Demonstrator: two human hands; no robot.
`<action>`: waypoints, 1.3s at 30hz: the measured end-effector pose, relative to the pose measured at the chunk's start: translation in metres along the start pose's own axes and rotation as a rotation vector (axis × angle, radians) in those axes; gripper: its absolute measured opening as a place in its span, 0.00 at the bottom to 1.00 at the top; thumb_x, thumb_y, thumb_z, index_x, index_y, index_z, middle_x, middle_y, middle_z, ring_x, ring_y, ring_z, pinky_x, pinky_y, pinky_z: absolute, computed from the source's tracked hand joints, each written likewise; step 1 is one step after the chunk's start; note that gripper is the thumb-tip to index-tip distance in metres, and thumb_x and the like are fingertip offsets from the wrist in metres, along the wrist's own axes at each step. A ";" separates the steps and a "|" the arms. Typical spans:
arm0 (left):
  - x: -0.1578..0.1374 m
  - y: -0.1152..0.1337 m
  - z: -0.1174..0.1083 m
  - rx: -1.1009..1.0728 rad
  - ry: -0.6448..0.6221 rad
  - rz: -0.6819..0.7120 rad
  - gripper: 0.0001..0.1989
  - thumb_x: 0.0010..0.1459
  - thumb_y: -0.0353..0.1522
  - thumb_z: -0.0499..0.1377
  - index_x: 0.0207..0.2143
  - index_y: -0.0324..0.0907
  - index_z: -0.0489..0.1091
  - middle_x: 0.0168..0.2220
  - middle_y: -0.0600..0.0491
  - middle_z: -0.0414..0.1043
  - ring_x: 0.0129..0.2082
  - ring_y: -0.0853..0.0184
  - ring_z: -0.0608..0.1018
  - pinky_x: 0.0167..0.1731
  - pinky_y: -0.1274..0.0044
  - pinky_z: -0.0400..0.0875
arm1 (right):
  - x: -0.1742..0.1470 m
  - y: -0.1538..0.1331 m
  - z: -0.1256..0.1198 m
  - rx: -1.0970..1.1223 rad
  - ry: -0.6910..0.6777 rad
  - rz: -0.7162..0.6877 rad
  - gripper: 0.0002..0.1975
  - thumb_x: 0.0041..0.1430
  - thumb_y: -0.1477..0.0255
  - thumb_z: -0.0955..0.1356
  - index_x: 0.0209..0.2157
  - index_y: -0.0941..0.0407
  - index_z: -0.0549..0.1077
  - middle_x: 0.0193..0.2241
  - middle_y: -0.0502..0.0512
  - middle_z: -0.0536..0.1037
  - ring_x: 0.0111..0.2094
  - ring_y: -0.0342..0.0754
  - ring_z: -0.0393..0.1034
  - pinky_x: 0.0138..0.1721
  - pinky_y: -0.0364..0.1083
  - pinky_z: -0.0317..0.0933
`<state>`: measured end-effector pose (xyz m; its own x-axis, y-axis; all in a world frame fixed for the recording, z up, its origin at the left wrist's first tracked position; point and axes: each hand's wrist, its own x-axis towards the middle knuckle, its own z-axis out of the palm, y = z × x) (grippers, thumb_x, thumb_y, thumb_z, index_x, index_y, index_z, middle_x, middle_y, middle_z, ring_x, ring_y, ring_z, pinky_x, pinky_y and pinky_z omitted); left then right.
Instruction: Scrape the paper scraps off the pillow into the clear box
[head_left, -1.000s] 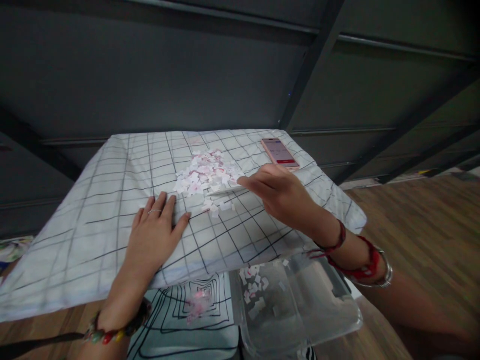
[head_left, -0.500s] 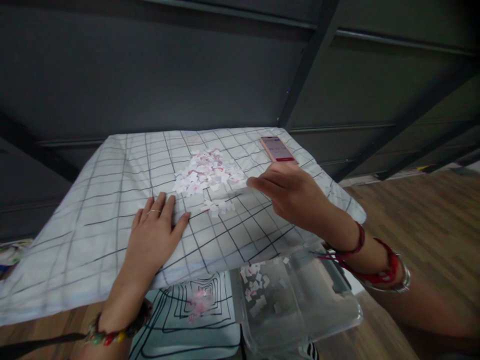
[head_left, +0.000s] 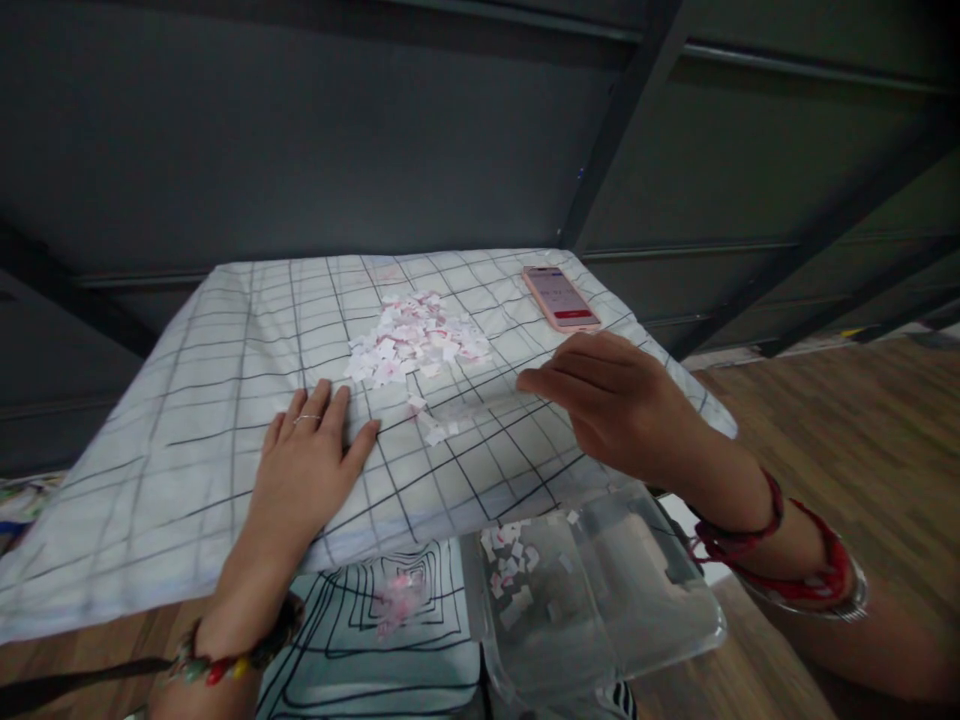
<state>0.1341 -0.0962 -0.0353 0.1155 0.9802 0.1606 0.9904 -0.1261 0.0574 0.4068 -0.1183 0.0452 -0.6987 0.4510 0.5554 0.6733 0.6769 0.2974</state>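
On the white checked cloth (head_left: 225, 430), my left hand (head_left: 307, 470) lies flat with its fingers spread, holding nothing. Just beyond its fingertips is a heap of small white and pinkish paper pieces (head_left: 416, 340). A smaller group of paper pieces (head_left: 435, 425) lies nearer to me, partly behind a thin, see-through strip (head_left: 487, 405). My right hand (head_left: 611, 400) is closed in a pinch on the end of this strip, which is blurred, so its exact kind is unclear. The strip reaches left over the smaller group.
A pink-cased phone (head_left: 561, 298) lies at the back right of the cloth. Below the front edge, a clear plastic box (head_left: 637, 610) contains paper pieces. My patterned lap (head_left: 375, 665) has a pinkish plastic bit on it. A dark panelled wall (head_left: 300, 130) stands behind.
My right hand has moved right and nearer to me, off the phone's lower edge. The strip now lies across the smaller group of paper pieces. My left hand has stayed put.
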 end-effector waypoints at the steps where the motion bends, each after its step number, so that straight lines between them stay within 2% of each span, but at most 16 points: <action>1: 0.000 0.000 0.000 0.001 -0.001 0.000 0.34 0.61 0.46 0.38 0.60 0.33 0.57 0.63 0.41 0.54 0.64 0.50 0.55 0.60 0.60 0.51 | -0.001 0.000 -0.001 -0.005 0.008 0.007 0.16 0.59 0.84 0.56 0.38 0.59 0.72 0.26 0.52 0.74 0.32 0.46 0.63 0.32 0.45 0.56; 7: 0.000 0.001 -0.002 -0.004 -0.033 -0.013 0.35 0.61 0.46 0.38 0.60 0.31 0.56 0.64 0.39 0.53 0.64 0.49 0.54 0.61 0.61 0.50 | -0.005 -0.005 -0.004 0.050 0.000 -0.024 0.15 0.60 0.83 0.57 0.36 0.60 0.72 0.24 0.52 0.73 0.30 0.45 0.62 0.30 0.44 0.56; 12: 0.001 0.000 -0.001 -0.007 -0.031 -0.005 0.34 0.61 0.46 0.38 0.60 0.31 0.56 0.64 0.39 0.53 0.64 0.48 0.54 0.60 0.60 0.50 | -0.005 -0.005 -0.001 0.053 0.050 0.003 0.13 0.61 0.82 0.58 0.37 0.61 0.72 0.25 0.53 0.75 0.31 0.46 0.63 0.30 0.45 0.56; 17: 0.001 -0.001 0.001 -0.011 -0.015 -0.001 0.34 0.62 0.46 0.38 0.60 0.30 0.57 0.63 0.38 0.53 0.64 0.48 0.54 0.60 0.60 0.50 | -0.006 -0.003 -0.003 0.102 0.006 -0.048 0.13 0.60 0.83 0.57 0.36 0.61 0.72 0.25 0.53 0.75 0.30 0.46 0.63 0.29 0.46 0.56; 22: 0.001 -0.002 0.002 -0.011 -0.010 0.006 0.35 0.61 0.47 0.37 0.60 0.31 0.56 0.63 0.39 0.54 0.64 0.48 0.55 0.60 0.59 0.50 | -0.016 0.005 -0.004 0.064 0.070 0.032 0.13 0.58 0.85 0.59 0.39 0.61 0.71 0.27 0.54 0.75 0.31 0.46 0.63 0.30 0.45 0.57; 25: 0.001 -0.003 0.003 -0.016 0.010 0.006 0.35 0.61 0.47 0.37 0.60 0.32 0.57 0.63 0.40 0.55 0.64 0.49 0.55 0.60 0.59 0.51 | -0.022 0.009 0.002 0.006 0.036 0.070 0.15 0.57 0.86 0.58 0.38 0.61 0.72 0.26 0.53 0.75 0.30 0.46 0.62 0.30 0.46 0.57; 28: 0.001 -0.004 0.003 -0.019 0.015 0.015 0.35 0.61 0.47 0.36 0.60 0.32 0.57 0.63 0.39 0.55 0.63 0.49 0.55 0.60 0.59 0.51 | -0.024 0.006 0.002 0.006 0.001 0.057 0.15 0.57 0.86 0.57 0.37 0.61 0.72 0.25 0.53 0.74 0.29 0.46 0.63 0.30 0.46 0.57; 35: 0.001 -0.003 0.003 -0.023 0.019 0.019 0.36 0.61 0.47 0.37 0.60 0.31 0.57 0.63 0.38 0.55 0.64 0.48 0.55 0.60 0.59 0.51 | -0.019 0.000 -0.006 0.038 0.064 0.048 0.13 0.59 0.84 0.58 0.39 0.61 0.72 0.27 0.53 0.76 0.31 0.46 0.64 0.31 0.45 0.58; 39: 0.001 -0.003 0.002 -0.015 0.003 0.011 0.36 0.61 0.47 0.36 0.60 0.30 0.57 0.63 0.37 0.55 0.63 0.48 0.55 0.60 0.58 0.51 | -0.020 0.001 -0.006 0.070 0.031 0.011 0.13 0.60 0.83 0.58 0.37 0.61 0.72 0.25 0.53 0.75 0.30 0.46 0.64 0.30 0.45 0.58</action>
<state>0.1312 -0.0941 -0.0377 0.1257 0.9783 0.1646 0.9878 -0.1388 0.0706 0.4229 -0.1305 0.0388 -0.6830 0.4409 0.5824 0.6614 0.7116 0.2369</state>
